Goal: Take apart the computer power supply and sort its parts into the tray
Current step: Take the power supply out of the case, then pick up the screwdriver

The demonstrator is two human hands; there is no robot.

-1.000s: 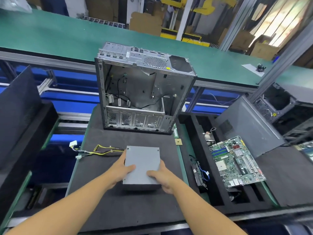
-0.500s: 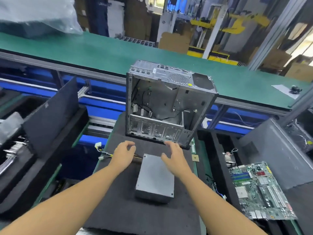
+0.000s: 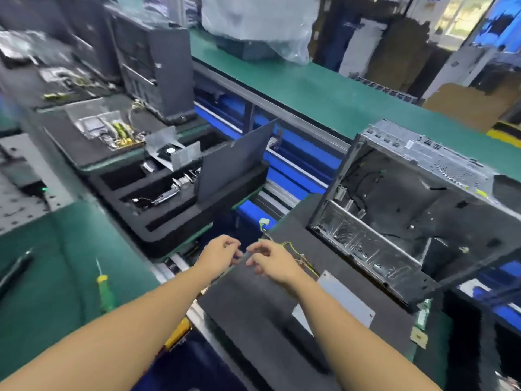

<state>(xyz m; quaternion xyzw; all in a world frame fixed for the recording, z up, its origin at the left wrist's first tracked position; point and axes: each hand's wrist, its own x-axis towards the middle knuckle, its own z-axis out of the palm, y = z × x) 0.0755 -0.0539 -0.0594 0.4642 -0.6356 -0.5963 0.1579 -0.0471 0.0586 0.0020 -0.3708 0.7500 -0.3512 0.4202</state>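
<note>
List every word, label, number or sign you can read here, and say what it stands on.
Nothing can be read: the picture is motion-blurred.
Computer case: marks along its top panel and a yellow sticker, too blurred to read.
Power supply: plain grey face, no label showing.
Screwdriver: no legible print.

The power supply (image 3: pixel 349 303) at lower centre is matt grey sheet metal. The computer case (image 3: pixel 408 210) at right is bare perforated metal. The mat (image 3: pixel 253 311) is matt black foam. The screwdriver (image 3: pixel 105 292) handle is glossy green plastic.
</note>
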